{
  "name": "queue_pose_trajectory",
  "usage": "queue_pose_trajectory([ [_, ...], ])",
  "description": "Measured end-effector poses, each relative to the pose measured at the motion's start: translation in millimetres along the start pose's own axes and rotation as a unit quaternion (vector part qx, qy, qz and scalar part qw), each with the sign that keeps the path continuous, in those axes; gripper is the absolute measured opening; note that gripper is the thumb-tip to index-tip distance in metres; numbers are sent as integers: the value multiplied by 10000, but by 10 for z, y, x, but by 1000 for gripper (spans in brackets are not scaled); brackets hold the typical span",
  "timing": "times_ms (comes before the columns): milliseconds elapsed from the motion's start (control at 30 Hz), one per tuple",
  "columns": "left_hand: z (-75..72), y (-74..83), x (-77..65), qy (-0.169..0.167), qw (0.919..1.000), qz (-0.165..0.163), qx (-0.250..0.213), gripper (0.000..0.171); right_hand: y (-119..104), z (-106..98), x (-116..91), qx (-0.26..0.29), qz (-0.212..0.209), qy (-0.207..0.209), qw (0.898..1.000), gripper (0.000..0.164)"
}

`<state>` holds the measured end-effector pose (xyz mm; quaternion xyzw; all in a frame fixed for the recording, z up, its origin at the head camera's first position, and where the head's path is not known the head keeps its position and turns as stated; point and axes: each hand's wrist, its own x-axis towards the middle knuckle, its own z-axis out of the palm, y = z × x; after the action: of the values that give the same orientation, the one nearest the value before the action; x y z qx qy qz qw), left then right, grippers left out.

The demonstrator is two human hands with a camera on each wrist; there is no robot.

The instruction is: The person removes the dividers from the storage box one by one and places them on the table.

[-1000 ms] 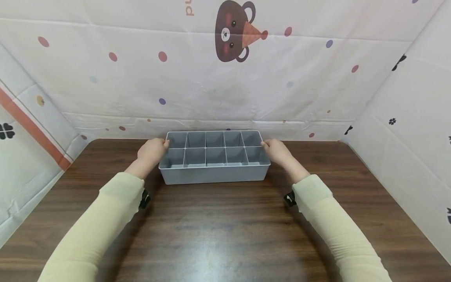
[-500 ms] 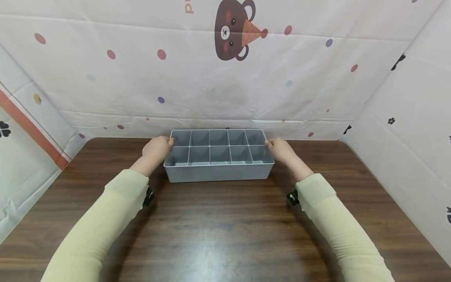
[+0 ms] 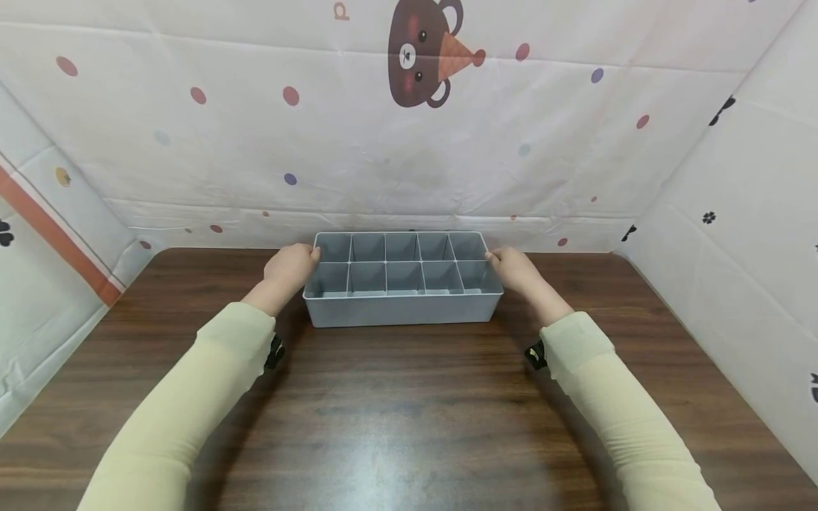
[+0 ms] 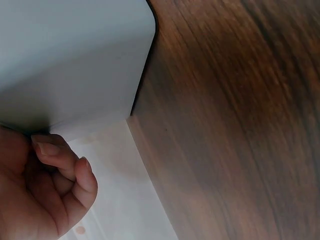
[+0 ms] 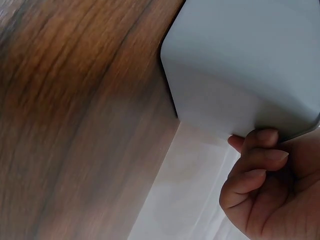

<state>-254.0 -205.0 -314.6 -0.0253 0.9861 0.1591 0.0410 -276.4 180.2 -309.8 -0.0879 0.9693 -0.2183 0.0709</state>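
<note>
A grey plastic divider box (image 3: 402,310) sits on the brown wood-grain table near its far edge, long side facing me. Thin walls split it into two rows of small compartments, with nothing inside them. My left hand (image 3: 289,268) grips the rim at the box's left end; in the left wrist view that hand's fingers (image 4: 82,187) curl below the rim against the outer wall. At the opposite end my right hand (image 3: 514,270) pinches the rim. The right wrist view shows its curled fingers (image 5: 245,187) beneath the edge, beside the box's end wall (image 5: 215,95).
A white cloth backdrop (image 3: 409,163) with coloured dots and a printed bear hangs right behind the box. More printed cloth (image 3: 722,248) walls the sides. Bare tabletop (image 3: 396,397) lies between the box and me.
Both hands have shifted the box a little to the right, keeping their hold on its ends. The head view has tilted slightly, so the backdrop sits a bit higher.
</note>
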Motion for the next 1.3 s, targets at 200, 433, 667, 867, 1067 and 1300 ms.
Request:
queue_pose_trajectory([
  [200,10,26,24,-45,10000,15,-28,48,14,-12,6,-10,89,-35,10000,48],
  [433,26,54,39,-49,10000,-38,-73,47,37,-28,16,-71,106,-61,9999,48],
  [667,51,76,69,-3,10000,-31,-36,48,75,-39,26,-65,122,-63,9999,48],
  [867,69,90,93,-9,9999,-82,-96,48,101,-48,27,-31,111,-17,9999,48],
  [1067,65,92,89,-48,9999,4,-138,47,110,-58,18,-12,125,38,9999,47],
  [1300,23,79,65,-25,9997,160,-168,45,105,-54,34,-60,126,27,9999,45],
])
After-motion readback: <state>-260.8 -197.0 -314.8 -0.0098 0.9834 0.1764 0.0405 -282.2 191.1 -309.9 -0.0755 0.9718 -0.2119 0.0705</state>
